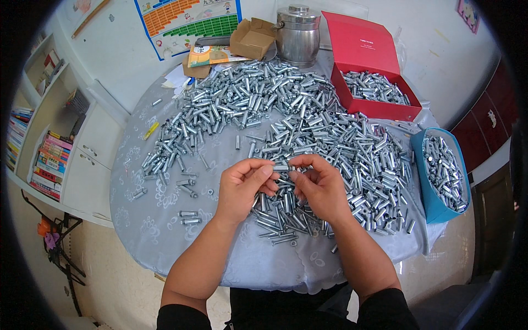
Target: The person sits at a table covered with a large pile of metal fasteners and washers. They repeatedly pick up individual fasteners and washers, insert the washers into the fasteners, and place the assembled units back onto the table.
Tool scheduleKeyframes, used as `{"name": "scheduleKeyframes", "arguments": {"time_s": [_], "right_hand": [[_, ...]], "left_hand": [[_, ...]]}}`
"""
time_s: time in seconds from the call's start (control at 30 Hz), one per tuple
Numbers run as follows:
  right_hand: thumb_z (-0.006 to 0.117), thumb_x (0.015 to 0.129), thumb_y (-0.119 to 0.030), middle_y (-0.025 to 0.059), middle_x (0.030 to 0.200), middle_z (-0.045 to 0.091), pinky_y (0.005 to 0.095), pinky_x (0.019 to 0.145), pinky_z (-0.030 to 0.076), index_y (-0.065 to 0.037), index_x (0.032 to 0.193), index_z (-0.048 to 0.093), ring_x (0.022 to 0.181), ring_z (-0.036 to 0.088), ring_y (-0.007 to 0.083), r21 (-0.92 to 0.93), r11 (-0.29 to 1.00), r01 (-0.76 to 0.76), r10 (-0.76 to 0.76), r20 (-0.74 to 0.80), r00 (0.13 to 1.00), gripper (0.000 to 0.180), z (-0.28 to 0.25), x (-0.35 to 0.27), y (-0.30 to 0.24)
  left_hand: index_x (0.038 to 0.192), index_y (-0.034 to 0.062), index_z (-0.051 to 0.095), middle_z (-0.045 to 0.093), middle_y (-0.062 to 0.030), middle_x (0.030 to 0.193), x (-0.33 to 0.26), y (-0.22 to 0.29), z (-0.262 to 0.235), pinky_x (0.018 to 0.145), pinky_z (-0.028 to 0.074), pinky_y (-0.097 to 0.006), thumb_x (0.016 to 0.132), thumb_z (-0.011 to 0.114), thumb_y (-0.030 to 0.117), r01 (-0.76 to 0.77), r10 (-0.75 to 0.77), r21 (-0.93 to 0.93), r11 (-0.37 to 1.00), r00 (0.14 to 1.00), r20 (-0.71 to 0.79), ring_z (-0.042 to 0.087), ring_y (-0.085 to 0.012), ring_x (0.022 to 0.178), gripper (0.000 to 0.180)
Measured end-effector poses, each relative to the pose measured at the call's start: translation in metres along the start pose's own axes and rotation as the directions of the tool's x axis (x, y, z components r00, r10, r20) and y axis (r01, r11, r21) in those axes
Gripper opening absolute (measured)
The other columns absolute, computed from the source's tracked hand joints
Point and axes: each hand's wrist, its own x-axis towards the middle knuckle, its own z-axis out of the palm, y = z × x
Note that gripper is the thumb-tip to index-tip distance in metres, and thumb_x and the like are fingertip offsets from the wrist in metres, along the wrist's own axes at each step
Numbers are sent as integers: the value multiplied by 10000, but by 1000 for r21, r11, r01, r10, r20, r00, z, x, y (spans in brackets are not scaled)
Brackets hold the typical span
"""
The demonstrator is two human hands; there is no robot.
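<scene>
Left hand [242,184] and right hand [319,184] meeting over the round table [165,231], fingertips of both pinched on one small metal sleeve [281,166] held between them, just above the near edge of the big heap of sleeves [286,115]. More sleeves in the open red box [363,49] and blue bin [434,206] at right; steel pot [297,36] behind the heap.

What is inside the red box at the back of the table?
The red box holds a layer of small silver metal sleeves, like those on the table. Its bottom is covered by them.
</scene>
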Motion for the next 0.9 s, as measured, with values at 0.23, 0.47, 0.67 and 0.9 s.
{"name": "scheduleKeyframes", "arguments": {"time_s": [0.23,0.47,0.67,0.9], "right_hand": [[683,902,-24,28,942,628,203,516,448,-14,1059,659,626,573,56,-1,1000,-21,21,25,999,159,-2,-1,2],[681,861,33,35,895,598,216,538,448,-33,1033,674,607,565,73,-98,988,120,-121,-13,993,184,-2,0,7],[672,820,77,68,933,613,228,558,454,-37,1033,675,645,574,97,-266,926,269,-278,7,961,242,-4,0,6],[692,819,46,89,1019,641,225,568,465,-47,1117,671,653,584,106,-289,898,333,-361,-48,932,313,-4,2,5]], "left_hand": [[1083,-21,660,709,-115,889,-1,1,1,614,580,-276,965,617,131,-5,5,-3,1000,1000,-7,677,-153,689,197],[1014,-14,662,697,-101,827,-1,2,2,563,546,-260,967,625,170,32,-32,5,999,999,-38,655,-142,642,193],[863,17,648,647,-56,690,0,1,0,467,484,-248,968,637,256,75,-73,22,997,994,-80,593,-120,528,261],[806,29,640,618,-38,646,0,4,1,427,434,-236,965,641,307,102,-99,19,995,987,-124,559,-106,493,320]]}}
